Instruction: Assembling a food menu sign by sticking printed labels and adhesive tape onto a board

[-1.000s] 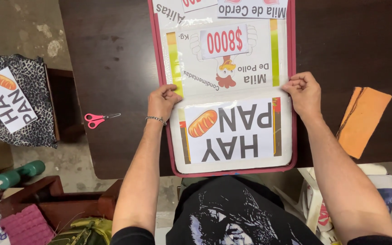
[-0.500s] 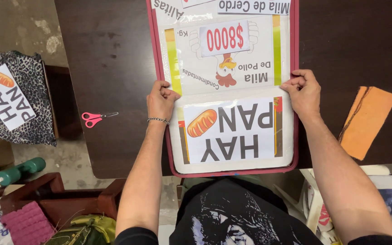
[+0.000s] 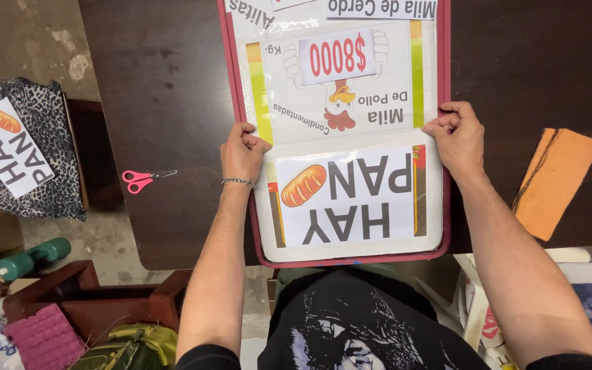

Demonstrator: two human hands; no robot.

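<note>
We press both fists on the red-framed sign board (image 3: 342,255) lying on the dark table (image 3: 166,89): left hand (image 3: 242,151) curled shut at its left edge, right hand (image 3: 457,136) curled at its right edge, the bread poster (image 3: 347,195) between them.

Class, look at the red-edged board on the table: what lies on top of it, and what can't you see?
On the board lie printed paper signs under a clear film. Both hands, left and right, press its side edges. The table beneath it is hidden.

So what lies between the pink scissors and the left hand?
Only bare dark table separates the pink scissors from the left hand, per the head view.
</note>
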